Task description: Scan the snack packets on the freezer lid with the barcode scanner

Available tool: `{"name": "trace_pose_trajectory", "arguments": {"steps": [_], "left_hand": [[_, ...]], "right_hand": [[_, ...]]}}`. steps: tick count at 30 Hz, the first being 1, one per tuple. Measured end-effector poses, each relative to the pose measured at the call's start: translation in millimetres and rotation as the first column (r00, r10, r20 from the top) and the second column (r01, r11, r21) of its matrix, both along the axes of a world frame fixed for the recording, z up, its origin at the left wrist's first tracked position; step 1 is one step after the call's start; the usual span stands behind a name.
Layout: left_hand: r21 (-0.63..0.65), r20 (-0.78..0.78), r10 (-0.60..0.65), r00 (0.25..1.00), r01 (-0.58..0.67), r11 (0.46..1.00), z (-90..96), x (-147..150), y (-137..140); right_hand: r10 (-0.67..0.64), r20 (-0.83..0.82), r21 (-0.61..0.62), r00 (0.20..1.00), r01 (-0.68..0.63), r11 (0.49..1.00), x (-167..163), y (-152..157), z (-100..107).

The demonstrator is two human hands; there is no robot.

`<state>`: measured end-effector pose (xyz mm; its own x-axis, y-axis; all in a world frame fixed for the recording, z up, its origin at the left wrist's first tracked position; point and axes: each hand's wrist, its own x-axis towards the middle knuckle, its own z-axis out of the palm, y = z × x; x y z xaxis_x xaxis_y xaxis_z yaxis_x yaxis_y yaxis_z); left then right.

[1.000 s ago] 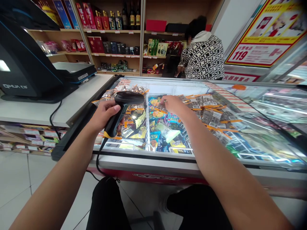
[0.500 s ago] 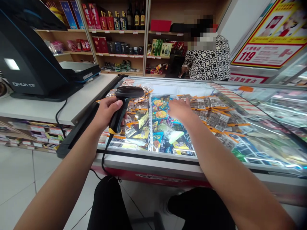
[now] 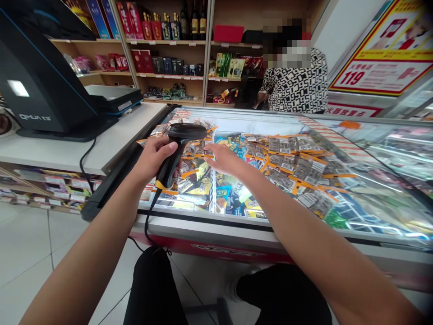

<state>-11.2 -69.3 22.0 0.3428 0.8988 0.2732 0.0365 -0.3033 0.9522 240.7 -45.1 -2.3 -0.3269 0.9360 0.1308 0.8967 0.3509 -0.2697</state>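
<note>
My left hand (image 3: 158,155) is wrapped round the handle of a black barcode scanner (image 3: 187,131) with a yellow-tipped grip. Its head points forward over a pile of small orange-edged packets (image 3: 189,170) on the left of the freezer's glass top. My right hand (image 3: 221,159) reaches in at the right side of that pile, with fingers stretched out and apart. Its fingertips are over or against one packet; contact is unclear. Right of it more orange-edged packets (image 3: 284,146), barcodes facing up, lie spread over the glass. Blue and yellow ice cream wrappers (image 3: 225,196) show inside the freezer.
A chest freezer (image 3: 216,225) stands before my knees, the scanner's cable hanging over its front edge. At left, a counter (image 3: 61,151) holds a dark checkout machine (image 3: 43,90). Behind the freezer, a person in a patterned top (image 3: 294,85) is by the shelves (image 3: 169,79).
My right hand has moved left from the right-hand packets to the left pile. An orange-edged packet now lies near where it was. The left hand still holds the scanner, nearly unmoved.
</note>
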Motion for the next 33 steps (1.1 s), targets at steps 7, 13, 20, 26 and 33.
{"name": "trace_pose_trajectory", "arguments": {"steps": [7, 13, 20, 26, 33], "left_hand": [[-0.075, -0.066, -0.09, 0.994, 0.085, 0.994, 0.6, 0, -2], [-0.179, -0.222, -0.238, 0.946, 0.201, 0.963, -0.6, 0, -3], [-0.1, -0.338, -0.215, 0.916, 0.192, 0.976, -1.3, -1, 0], [-0.155, -0.27, -0.204, 0.941, 0.167, 0.974, -0.3, -1, -3], [-0.068, -0.063, 0.024, 0.998, -0.028, 0.997, 3.3, -1, -3]], "right_hand": [[-0.028, 0.073, -0.048, 0.997, 0.031, 0.998, 18, -2, 16], [-0.066, 0.076, -0.155, 0.995, 0.077, 0.985, 27, 1, 20], [-0.075, 0.045, -0.182, 0.996, 0.082, 0.98, 28, -1, 22], [-0.089, 0.087, -0.152, 0.992, 0.101, 0.983, 27, -2, 27], [-0.46, 0.301, -0.03, 0.836, 0.49, 0.871, 56, -3, 44]]}}
